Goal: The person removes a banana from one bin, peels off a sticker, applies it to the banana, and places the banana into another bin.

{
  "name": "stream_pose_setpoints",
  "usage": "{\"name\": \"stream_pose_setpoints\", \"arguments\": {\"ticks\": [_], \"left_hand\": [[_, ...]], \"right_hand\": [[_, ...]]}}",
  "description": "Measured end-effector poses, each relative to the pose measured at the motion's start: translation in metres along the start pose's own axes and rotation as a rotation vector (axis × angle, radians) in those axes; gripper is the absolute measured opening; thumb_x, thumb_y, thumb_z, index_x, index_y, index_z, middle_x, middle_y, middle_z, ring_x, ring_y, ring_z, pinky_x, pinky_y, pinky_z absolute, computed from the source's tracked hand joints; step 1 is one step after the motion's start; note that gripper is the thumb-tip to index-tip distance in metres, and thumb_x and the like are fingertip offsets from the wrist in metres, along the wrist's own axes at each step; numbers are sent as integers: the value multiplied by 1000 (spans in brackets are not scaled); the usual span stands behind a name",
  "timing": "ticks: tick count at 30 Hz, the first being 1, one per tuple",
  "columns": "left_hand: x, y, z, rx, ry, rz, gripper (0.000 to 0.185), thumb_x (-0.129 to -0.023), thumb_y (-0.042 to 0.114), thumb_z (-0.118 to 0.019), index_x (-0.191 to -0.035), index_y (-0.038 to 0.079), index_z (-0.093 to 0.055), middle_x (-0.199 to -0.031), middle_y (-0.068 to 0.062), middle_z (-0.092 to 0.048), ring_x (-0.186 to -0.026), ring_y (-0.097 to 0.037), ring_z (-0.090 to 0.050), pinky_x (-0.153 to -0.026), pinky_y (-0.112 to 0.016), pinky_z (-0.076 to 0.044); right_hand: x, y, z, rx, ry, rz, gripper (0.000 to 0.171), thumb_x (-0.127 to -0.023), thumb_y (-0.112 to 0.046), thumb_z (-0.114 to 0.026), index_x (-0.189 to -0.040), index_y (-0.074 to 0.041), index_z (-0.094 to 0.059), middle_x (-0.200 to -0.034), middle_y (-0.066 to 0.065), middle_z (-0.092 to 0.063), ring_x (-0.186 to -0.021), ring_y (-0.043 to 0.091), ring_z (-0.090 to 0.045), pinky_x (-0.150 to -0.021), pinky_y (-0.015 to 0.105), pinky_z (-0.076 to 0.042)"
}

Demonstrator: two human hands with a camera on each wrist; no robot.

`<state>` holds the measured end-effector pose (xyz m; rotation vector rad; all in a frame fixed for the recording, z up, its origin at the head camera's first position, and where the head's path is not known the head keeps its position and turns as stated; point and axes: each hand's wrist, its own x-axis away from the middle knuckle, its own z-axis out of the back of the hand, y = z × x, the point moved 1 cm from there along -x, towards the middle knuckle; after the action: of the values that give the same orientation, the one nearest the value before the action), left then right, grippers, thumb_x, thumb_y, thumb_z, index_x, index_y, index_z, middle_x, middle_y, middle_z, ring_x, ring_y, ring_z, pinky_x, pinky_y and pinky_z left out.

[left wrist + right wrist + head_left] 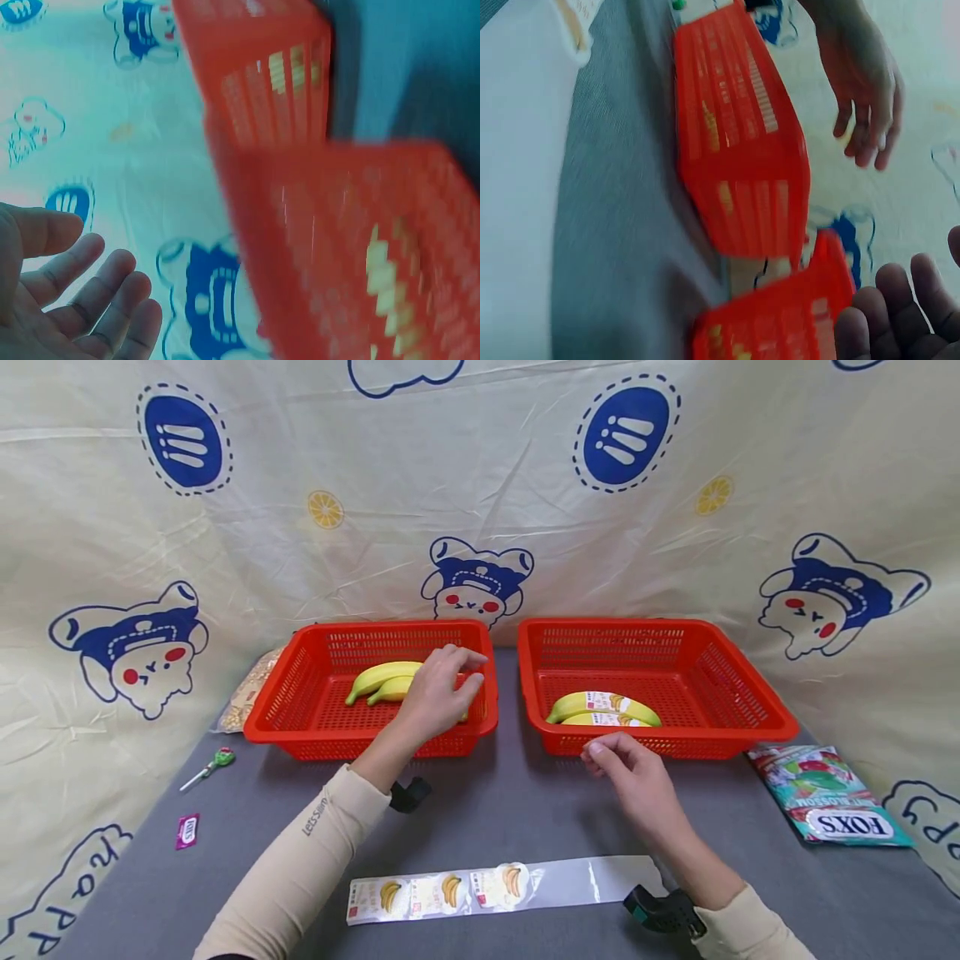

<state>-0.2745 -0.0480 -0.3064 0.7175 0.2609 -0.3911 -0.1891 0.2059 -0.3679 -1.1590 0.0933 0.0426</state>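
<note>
My left hand hovers above the right side of the left red basket, with nothing in its loosely bent fingers. Beneath it, bananas lie in that basket, partly hidden by the hand. In the left wrist view the empty left hand shows relaxed fingers. By the front rim of the right red basket is my right hand, fingers loosely curled and holding nothing. Inside that basket are bananas with labels. The right wrist view shows fingertips of the right hand apart from the baskets.
A strip of banana stickers lies at the table's front, its right part bare backing. To the left are a lollipop, a small purple packet and a bag of grainy contents. A FOX'S bag lies at right.
</note>
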Motion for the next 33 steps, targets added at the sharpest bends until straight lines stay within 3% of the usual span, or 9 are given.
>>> {"name": "stream_pose_setpoints", "arguments": {"ticks": [6,12,19,24,28,33], "left_hand": [[-16,-18,31,-23,64,68,28,-91,20,-56,-118,10,-60,-116,-7,-60,-108,-22,-52,-95,-39,-44],[-36,-37,54,-50,121,109,27,-93,19,-52,-117,9,-60,-116,-10,-60,-110,-26,-52,-96,-41,-41],[-60,-65,69,-44,174,152,29,-93,16,-49,-119,6,-58,-118,-15,-57,-112,-30,-50,-97,-41,-42],[-72,-85,71,-111,188,147,30,-92,13,-46,-119,4,-57,-119,-17,-55,-114,-32,-47,-99,-44,-39],[-77,-98,69,-223,128,128,30,-90,11,-46,-116,3,-58,-118,-18,-54,-112,-33,-47,-98,-44,-40],[-80,-115,63,-320,-56,59,31,-89,14,-54,-117,2,-59,-119,-18,-56,-113,-34,-47,-100,-46,-38]], "right_hand": [[-8,-21,-36,51,-28,109,31,-91,-27,-61,-117,-11,-57,-117,9,-62,-103,19,-55,-88,28,-48],[-20,-36,-69,43,-95,148,47,-88,-26,-64,-131,-15,-48,-133,7,-54,-117,26,-55,-95,43,-48],[-39,-40,-101,45,-102,177,64,-88,-25,-65,-143,-11,-35,-150,6,-36,-132,29,-43,-103,44,-41],[-51,-37,-115,93,-63,192,66,-88,-26,-64,-144,-7,-34,-154,7,-29,-136,29,-35,-106,46,-38],[-58,-33,-121,154,-50,172,67,-87,-30,-63,-144,-8,-35,-155,5,-29,-138,26,-32,-107,48,-36],[-62,-30,-124,185,-28,190,67,-86,-30,-64,-143,-7,-37,-155,3,-29,-139,26,-31,-109,49,-33]]}}
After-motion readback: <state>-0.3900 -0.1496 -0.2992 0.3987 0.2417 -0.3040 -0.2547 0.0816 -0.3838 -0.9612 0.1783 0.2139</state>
